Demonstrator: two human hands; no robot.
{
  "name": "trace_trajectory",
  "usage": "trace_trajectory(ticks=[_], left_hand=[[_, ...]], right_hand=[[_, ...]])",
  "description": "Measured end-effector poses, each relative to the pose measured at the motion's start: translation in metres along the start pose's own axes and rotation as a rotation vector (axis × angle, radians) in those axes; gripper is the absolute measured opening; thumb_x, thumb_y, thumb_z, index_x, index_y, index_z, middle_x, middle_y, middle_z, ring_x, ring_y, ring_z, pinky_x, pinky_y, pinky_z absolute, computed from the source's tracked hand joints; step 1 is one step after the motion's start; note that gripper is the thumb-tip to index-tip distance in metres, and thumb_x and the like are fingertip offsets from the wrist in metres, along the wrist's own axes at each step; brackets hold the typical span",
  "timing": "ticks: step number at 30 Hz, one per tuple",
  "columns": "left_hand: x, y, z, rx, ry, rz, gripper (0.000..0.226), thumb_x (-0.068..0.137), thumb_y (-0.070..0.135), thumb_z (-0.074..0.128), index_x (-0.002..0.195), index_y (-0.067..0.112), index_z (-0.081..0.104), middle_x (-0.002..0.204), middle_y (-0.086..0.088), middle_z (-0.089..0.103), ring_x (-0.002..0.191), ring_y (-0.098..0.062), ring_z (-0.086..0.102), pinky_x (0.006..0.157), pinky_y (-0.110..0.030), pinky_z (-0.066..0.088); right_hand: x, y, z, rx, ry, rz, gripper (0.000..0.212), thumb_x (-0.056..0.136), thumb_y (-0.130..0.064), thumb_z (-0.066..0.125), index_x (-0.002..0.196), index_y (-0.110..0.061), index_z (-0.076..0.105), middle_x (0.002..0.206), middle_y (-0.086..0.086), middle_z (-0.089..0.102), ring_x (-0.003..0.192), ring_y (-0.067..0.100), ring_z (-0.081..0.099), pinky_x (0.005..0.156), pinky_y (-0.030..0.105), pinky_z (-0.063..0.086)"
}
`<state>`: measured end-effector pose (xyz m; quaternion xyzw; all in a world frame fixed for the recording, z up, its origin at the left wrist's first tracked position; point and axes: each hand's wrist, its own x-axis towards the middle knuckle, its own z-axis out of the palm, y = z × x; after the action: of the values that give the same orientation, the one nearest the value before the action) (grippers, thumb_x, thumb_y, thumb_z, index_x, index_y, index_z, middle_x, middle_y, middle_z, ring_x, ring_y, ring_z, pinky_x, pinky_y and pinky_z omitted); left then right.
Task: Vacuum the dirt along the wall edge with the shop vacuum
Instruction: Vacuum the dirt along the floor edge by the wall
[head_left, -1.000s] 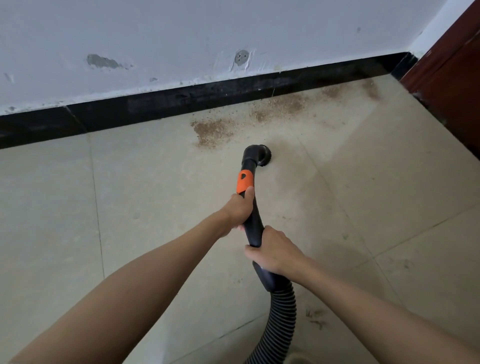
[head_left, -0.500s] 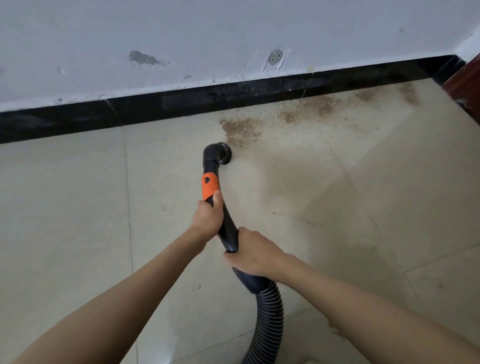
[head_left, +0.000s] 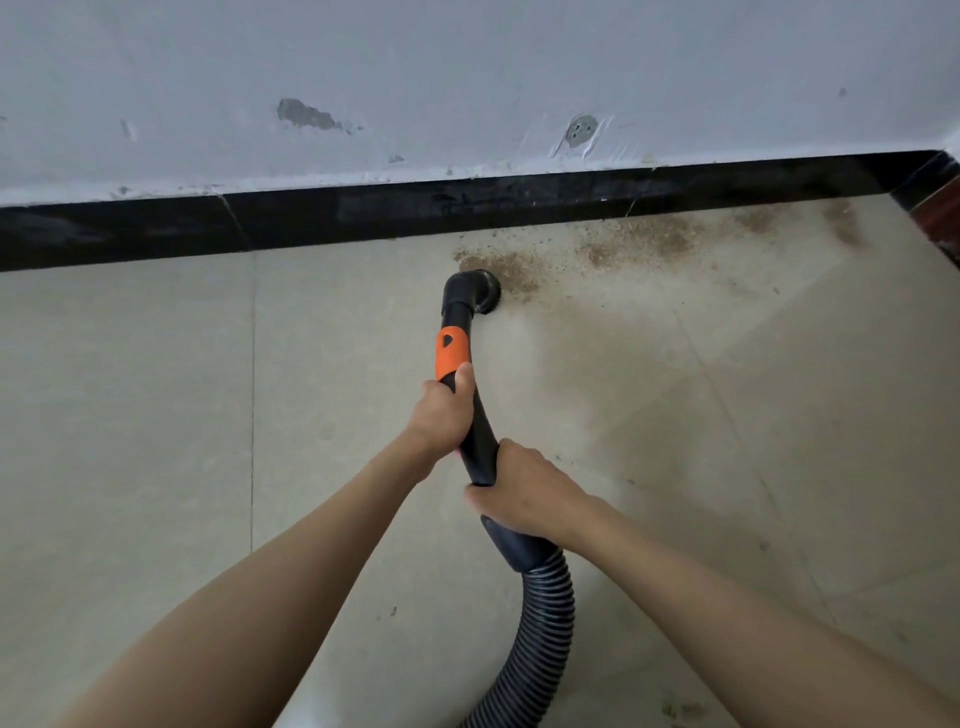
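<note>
Our nozzle now sits at the near edge of the dirt patch, closer to the baseboard than before.

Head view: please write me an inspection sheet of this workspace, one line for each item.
Surface: beige tiled floor, dusty film right of centre.
Job's things: brown dirt lies along the black baseboard; round brush nozzle sits at the left end of the dirt.
Clutter: small dark specks on tiles.
Grippers: left hand grips the black wand below its orange band; right hand grips lower.
Cables: ribbed hose leaves bottom edge.
Surroundings: white wall with chipped patches; dark red surface far right.
</note>
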<state>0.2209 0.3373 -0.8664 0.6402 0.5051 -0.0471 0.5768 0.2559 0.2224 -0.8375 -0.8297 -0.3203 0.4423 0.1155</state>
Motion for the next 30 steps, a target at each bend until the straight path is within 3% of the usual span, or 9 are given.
trace_trajectory(ticks=[4, 7, 18, 26, 30], left_hand=[[0.011, -0.004, -0.018, -0.043, 0.073, -0.009, 0.06, 0.098, 0.051, 0.024, 0.124, 0.0, 0.042, 0.111, -0.016, 0.056, 0.091, -0.027, 0.055, 0.069, -0.033, 0.045], [0.02, 0.003, -0.025, -0.052, 0.077, -0.012, 0.059, 0.098, 0.05, 0.024, 0.125, 0.0, 0.041, 0.107, -0.015, 0.056, 0.088, -0.026, 0.054, 0.058, -0.03, 0.043], [0.048, 0.031, -0.013, -0.004, 0.048, 0.032, 0.058, 0.098, 0.05, 0.024, 0.123, 0.0, 0.041, 0.101, -0.013, 0.053, 0.083, -0.025, 0.052, 0.051, -0.028, 0.038], [0.051, 0.025, -0.018, -0.021, 0.106, 0.01, 0.059, 0.098, 0.051, 0.024, 0.123, 0.0, 0.042, 0.106, -0.015, 0.055, 0.088, -0.026, 0.053, 0.066, -0.031, 0.041], [0.056, 0.027, -0.033, -0.062, 0.14, -0.007, 0.059, 0.099, 0.049, 0.024, 0.126, 0.001, 0.041, 0.111, -0.016, 0.055, 0.091, -0.028, 0.054, 0.066, -0.033, 0.044]], right_hand=[[0.013, -0.017, -0.003, -0.051, -0.026, -0.036, 0.023, 0.083, -0.027, 0.057, 0.095, -0.011, 0.044, 0.086, 0.002, 0.056, 0.077, 0.024, 0.057, 0.063, 0.03, 0.043], [0.023, -0.026, -0.009, -0.053, -0.031, -0.048, 0.022, 0.084, -0.026, 0.056, 0.095, -0.011, 0.044, 0.084, 0.002, 0.056, 0.077, 0.024, 0.059, 0.063, 0.03, 0.044], [0.051, -0.015, -0.029, -0.005, 0.037, -0.002, 0.023, 0.083, -0.026, 0.056, 0.098, -0.01, 0.047, 0.09, 0.003, 0.059, 0.082, 0.026, 0.061, 0.066, 0.03, 0.045], [0.057, -0.02, -0.026, -0.039, 0.013, -0.031, 0.022, 0.082, -0.026, 0.056, 0.095, -0.011, 0.046, 0.086, 0.003, 0.058, 0.079, 0.025, 0.06, 0.065, 0.031, 0.045], [0.067, -0.034, -0.03, -0.071, 0.001, -0.08, 0.023, 0.083, -0.026, 0.056, 0.097, -0.011, 0.047, 0.088, 0.004, 0.059, 0.08, 0.026, 0.06, 0.068, 0.033, 0.047]])
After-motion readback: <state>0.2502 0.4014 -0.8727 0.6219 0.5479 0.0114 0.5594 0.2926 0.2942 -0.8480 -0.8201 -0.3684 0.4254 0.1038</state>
